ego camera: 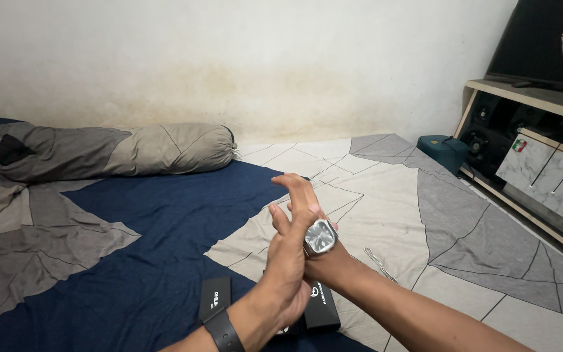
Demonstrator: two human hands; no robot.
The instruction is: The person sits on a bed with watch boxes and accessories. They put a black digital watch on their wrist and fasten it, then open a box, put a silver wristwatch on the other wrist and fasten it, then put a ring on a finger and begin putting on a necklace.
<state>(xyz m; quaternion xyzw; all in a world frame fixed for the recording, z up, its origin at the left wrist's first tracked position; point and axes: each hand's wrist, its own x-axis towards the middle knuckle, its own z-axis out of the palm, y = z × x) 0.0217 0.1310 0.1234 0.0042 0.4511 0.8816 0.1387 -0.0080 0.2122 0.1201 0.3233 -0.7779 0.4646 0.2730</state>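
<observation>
Above the bed, left hand clasps the right wrist — fingers closed on a silver wristwatch; right hand open, fingers extended. Black boxes lie beneath.

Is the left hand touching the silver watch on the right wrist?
Touching. The head view shows the left hand wrapped around the right wrist, its fingers against the silver watch and its band.

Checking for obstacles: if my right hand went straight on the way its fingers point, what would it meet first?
The right hand points up and away over the patchwork bedsheet. Nothing stands in that line before the stained wall, though depth is hard to judge.
</observation>
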